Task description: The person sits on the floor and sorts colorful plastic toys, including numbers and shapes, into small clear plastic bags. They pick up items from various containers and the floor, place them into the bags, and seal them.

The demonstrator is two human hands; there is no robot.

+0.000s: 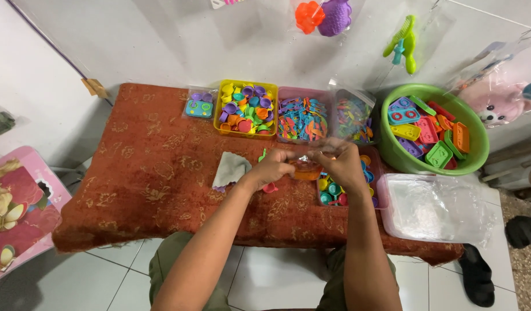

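A: What are the hands doing?

B: Both meet over a low table under a red cloth (144,173). The left hand (275,166) and right hand (340,162) are closed around a small clear bag (307,168) with something orange inside, held between them at the table's middle, likely to keep its mouth steady.

A: What's around them?

B: A grey rag (231,168) lies just left of the left hand. Behind, a yellow tray (246,108) of coloured toy cups, a pink tray (303,118) of small pieces and a green basin (433,130) of flat toy parts sit in a row, within reach. A pink box (347,193) sits under the right hand; a stack of clear bags (435,207) lies at the right.
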